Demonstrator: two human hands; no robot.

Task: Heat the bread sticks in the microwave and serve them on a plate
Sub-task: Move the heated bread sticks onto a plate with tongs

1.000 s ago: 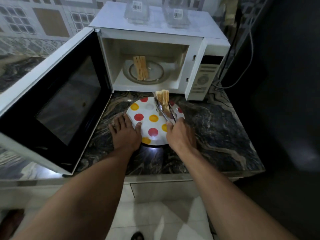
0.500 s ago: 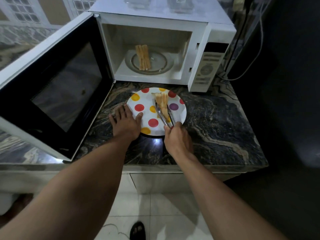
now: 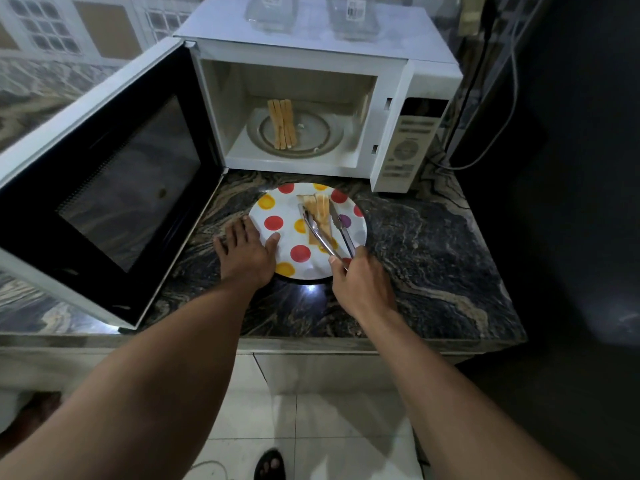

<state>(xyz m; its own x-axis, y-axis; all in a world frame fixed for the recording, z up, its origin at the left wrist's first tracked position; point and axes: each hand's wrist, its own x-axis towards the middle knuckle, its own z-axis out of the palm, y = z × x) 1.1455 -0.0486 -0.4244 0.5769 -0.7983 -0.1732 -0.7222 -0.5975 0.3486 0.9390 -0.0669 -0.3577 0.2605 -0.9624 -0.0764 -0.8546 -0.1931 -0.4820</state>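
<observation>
Left hand: my left hand [image 3: 247,251] lies flat on the counter [image 3: 433,244], thumb touching the polka-dot plate [image 3: 287,209].
Right hand: my right hand [image 3: 360,282] grips metal tongs [image 3: 325,233], arms spread over the plated bread sticks [image 3: 320,211].
Risk: a loose pinch on the next reach could drop a stick in the microwave [image 3: 311,53].
Count: four far sticks [image 3: 282,124] on the turntable [image 3: 311,133]; two or three plated; one plate.

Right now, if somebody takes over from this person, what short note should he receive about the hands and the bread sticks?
Left hand: flat on the counter, thumb on the plate rim.
Right hand: grips the tongs, their arms spread over the bread sticks on the plate.
Done: some sticks are on the plate.
Left: move the remaining sticks in the open microwave to the plate.
</observation>
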